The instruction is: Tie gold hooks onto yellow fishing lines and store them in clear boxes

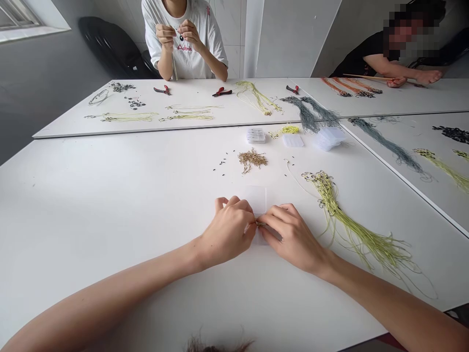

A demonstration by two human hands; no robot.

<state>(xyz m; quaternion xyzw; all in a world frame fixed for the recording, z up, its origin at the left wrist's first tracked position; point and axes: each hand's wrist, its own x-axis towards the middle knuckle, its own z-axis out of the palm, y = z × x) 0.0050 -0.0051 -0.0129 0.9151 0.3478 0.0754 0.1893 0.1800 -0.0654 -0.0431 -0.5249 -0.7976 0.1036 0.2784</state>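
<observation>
My left hand [229, 230] and my right hand [291, 237] meet on the white table [110, 205], fingers curled and pinched together around a tiny gold-coloured metal piece [260, 224]. It is too small to name. They rest over a small clear plastic sheet [256, 198]. A pile of small gold findings [252, 159] lies beyond the hands, with tiny dark beads [222, 164] scattered to its left. A bundle of yellow-green cords [351, 230] stretches out to the right of my right hand.
Clear plastic boxes [293, 139] sit further back. Across the table a person in a white T-shirt [185, 44] holds a cord; red-handled pliers [222, 91] and more cords lie there. Grey cords [311, 112] and another person's arm [399, 73] are at right.
</observation>
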